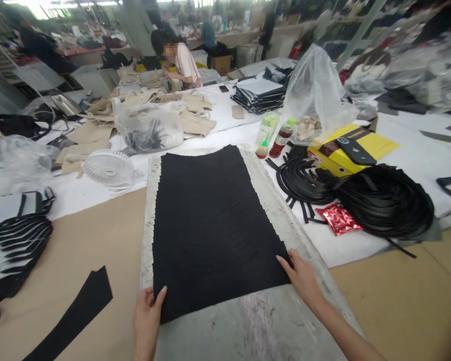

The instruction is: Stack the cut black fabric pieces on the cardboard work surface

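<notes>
A large black fabric panel [218, 225] lies spread over a worn grey board [210, 333], its long sides slightly jagged. My left hand [149, 313] grips the panel's near left corner, thumb on top and fingers curled at the edge. At the near right corner, my right hand [298, 271] pinches the same panel between thumb and fingers. To the left of my left hand, a long curved black strip [77, 313] rests on brown board.
A small white fan [108, 169] stands at left. On the right are coiled black strips [385, 203], a red packet [339, 219], a yellow envelope [379, 142] with a phone [355, 150], and drink bottles [282, 138]. A person [184, 62] leans over the table's far side.
</notes>
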A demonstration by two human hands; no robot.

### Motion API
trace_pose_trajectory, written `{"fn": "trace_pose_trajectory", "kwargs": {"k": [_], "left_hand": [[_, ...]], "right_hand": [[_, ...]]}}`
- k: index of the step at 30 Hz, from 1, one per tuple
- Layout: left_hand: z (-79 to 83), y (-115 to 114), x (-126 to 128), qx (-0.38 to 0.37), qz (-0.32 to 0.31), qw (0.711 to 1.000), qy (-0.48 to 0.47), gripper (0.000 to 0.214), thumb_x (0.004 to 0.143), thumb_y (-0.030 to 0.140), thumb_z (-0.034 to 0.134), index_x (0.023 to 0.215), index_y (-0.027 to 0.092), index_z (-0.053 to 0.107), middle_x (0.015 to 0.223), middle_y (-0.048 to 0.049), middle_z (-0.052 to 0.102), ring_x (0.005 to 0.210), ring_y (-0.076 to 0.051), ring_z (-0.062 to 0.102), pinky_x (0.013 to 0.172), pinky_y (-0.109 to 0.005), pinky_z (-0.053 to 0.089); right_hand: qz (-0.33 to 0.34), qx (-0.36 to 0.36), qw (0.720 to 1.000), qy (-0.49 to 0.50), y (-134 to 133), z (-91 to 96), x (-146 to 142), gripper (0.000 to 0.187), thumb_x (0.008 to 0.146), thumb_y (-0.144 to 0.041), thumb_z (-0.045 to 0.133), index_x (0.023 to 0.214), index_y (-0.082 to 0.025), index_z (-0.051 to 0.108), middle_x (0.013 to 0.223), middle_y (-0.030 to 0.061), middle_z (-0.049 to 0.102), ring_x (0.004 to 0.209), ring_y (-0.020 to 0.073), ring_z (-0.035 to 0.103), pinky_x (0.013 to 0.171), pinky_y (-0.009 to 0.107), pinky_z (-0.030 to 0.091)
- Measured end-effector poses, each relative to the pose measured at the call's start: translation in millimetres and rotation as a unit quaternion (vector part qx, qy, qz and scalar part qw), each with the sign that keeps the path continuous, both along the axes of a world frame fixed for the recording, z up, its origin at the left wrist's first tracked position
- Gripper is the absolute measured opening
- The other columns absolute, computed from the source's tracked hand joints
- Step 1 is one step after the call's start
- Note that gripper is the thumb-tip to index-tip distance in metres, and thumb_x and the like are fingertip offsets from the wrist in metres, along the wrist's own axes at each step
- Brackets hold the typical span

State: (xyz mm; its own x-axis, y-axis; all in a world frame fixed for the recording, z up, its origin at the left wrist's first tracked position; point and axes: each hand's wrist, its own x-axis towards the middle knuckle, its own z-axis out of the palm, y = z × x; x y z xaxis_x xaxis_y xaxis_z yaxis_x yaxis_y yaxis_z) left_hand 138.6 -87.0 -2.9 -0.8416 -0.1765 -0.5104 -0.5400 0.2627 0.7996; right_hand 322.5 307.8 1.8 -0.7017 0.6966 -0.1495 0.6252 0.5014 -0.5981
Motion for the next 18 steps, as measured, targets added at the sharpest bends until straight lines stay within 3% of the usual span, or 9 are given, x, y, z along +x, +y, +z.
{"fn": "trace_pose_trajectory", "kwargs": {"k": [6, 13, 18], "left_hand": [[2.9, 1, 3, -0.079, -0.006, 0.997, 0.024, 0.041, 0.056, 0.036, 0.073, 0.09, 0.02, 0.056, 0.078, -0.0058, 0.072, 0.083, -0.031, 0.07, 0.083, -0.047, 0.054], [6.4, 5, 6, -0.144, -0.016, 0.989, 0.029, 0.045, 0.059, 0.04, 0.071, 0.095, 0.021, 0.053, 0.083, -0.0061, 0.071, 0.087, -0.032, 0.069, 0.087, -0.048, 0.052], [9.9, 8, 8, -0.104, -0.017, 0.994, 0.042, 0.045, 0.061, 0.039, 0.072, 0.096, 0.021, 0.052, 0.08, -0.0042, 0.07, 0.085, -0.029, 0.069, 0.084, -0.044, 0.052]], "right_hand": [[0.014, -0.007, 1.0, -0.008, -3, 3.3, 4, 0.036, 0.09, -0.053, 0.038, 0.103, -0.022, 0.051, 0.076, 0.0029, 0.062, 0.064, 0.0234, 0.061, 0.062, 0.034, 0.041], [0.015, -0.008, 1.0, 0.003, -4, -0.1, 4, 0.048, 0.091, -0.051, 0.034, 0.124, -0.017, 0.043, 0.067, -0.0021, 0.054, 0.059, 0.0207, 0.058, 0.057, 0.032, 0.042], [0.004, -0.01, 1.0, 0.01, -4, 0.7, 7, 0.052, 0.091, -0.053, 0.035, 0.128, -0.016, 0.04, 0.068, -0.0033, 0.05, 0.056, 0.0191, 0.055, 0.058, 0.032, 0.041]]}}
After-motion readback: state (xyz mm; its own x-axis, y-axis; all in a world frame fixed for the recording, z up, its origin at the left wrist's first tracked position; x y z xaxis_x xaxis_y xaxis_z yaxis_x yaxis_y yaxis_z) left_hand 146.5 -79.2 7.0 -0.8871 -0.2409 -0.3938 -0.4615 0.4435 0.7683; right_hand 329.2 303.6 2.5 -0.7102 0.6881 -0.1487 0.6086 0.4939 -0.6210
